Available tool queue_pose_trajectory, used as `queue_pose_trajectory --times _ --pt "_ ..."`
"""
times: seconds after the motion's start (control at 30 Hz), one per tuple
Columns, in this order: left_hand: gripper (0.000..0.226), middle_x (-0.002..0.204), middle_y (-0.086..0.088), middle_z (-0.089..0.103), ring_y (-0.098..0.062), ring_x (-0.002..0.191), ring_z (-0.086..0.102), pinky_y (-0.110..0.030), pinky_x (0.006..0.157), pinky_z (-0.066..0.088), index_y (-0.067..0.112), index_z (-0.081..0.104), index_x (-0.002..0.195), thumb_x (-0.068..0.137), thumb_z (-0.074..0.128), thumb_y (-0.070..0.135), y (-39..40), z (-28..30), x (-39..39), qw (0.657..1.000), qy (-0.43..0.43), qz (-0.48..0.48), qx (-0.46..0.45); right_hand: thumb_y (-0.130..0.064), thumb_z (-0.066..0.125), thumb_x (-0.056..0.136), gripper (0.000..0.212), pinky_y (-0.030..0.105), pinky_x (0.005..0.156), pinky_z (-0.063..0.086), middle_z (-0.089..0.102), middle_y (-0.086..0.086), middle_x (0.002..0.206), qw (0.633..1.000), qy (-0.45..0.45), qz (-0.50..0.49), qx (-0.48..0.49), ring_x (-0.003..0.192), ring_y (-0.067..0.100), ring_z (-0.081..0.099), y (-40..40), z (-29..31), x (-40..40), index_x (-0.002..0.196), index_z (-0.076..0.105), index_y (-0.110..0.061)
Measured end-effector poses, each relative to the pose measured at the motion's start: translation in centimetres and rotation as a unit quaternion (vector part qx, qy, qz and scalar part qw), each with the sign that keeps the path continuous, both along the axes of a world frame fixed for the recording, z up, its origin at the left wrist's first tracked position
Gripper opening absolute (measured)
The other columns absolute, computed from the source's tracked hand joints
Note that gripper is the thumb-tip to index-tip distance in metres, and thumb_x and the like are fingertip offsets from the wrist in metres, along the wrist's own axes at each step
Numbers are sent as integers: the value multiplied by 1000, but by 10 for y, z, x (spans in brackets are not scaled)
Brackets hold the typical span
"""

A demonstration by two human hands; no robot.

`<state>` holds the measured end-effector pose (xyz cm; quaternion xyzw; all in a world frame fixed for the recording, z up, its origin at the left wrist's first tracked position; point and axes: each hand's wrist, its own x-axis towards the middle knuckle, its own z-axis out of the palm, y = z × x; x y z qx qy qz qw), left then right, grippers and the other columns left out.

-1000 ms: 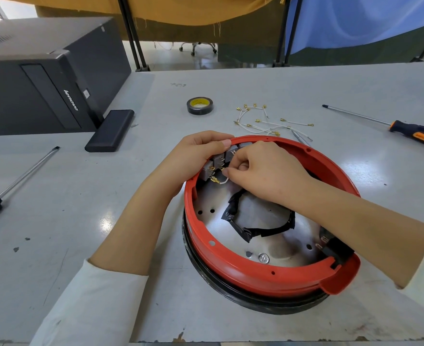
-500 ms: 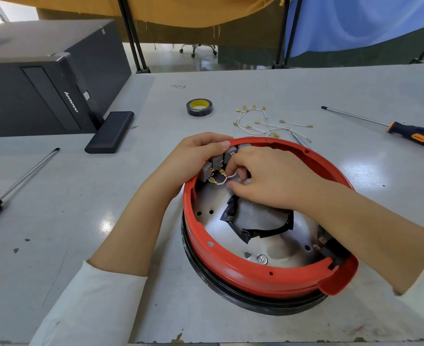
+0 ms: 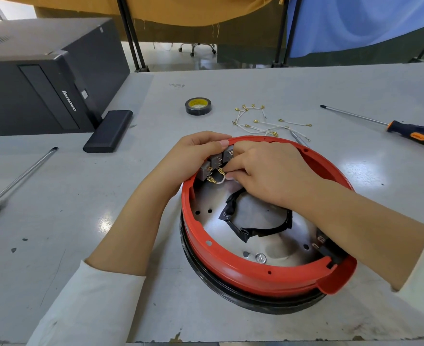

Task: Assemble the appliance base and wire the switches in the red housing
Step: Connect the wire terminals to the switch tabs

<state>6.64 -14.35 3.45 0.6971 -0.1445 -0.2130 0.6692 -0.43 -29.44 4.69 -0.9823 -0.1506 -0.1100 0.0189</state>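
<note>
Housing (image 3: 230, 268), red, sat centre frame on the desk (image 3: 255, 78). Left hand (image 3: 193, 156) gripped the switches (image 3: 216, 161) at its far rim; right hand (image 3: 268, 171) pinched a white jumper wire (image 3: 219, 180) there. Risk: terminal slipping off if pushed askew.

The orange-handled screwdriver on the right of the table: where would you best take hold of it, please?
Grip the orange-handled screwdriver by its thick handle, coming from above. It lies flat on the table, its thin shaft pointing away to the left, with free space around it.
</note>
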Motion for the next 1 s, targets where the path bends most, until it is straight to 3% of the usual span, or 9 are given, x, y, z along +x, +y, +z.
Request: queue_pose_trajectory --times 0.27,0.4,0.7,0.9,1.0 --pt "15 92 -7 72 -19 84 67 -35 84 53 13 71 103 92 60 11 -1 1 -1 1000 -2 1 3 -35 43 94 25 29 59 33 56 -9 107 1000 -2 -14 -8 98 17 56 5 0 -1 103 67 -34" --pt "14 90 -5 73 -18 83 67 -36 84 53 15 72 100 91 61 12 0 1 -1 1000 -5 0 7 -34 44 94 24 28 57 29 56 -10 107 1000 -6 -22 -9 97 18 56 8 0 -2 101 67 -35" --pt "16 98 -11 72 -21 87 67 -40 88 52 14 72 102 91 61 12 -1 0 -1 1000 -13 8 13 -33 46 92 24 30 62 36 60 -10 111 999 -11 -46 -8 95 24 59 12 -2 0 108 64 -33" --pt "16 94 -10 72 -17 80 67 -29 72 56 15 72 100 92 59 10 -2 -1 -1 1000 -11 6 1 -30 46 89 24 30 58 28 61 -7 110 998 -15 -56 -18 92 26 59 17 -3 0 106 64 -30" --pt "16 91 -8 73 -17 79 68 -27 70 56 14 72 100 92 59 9 -1 0 -2 1000 -2 5 -5 -28 48 90 22 30 59 32 60 -8 112 999 -12 -48 -5 94 25 59 17 -2 0 104 65 -30"
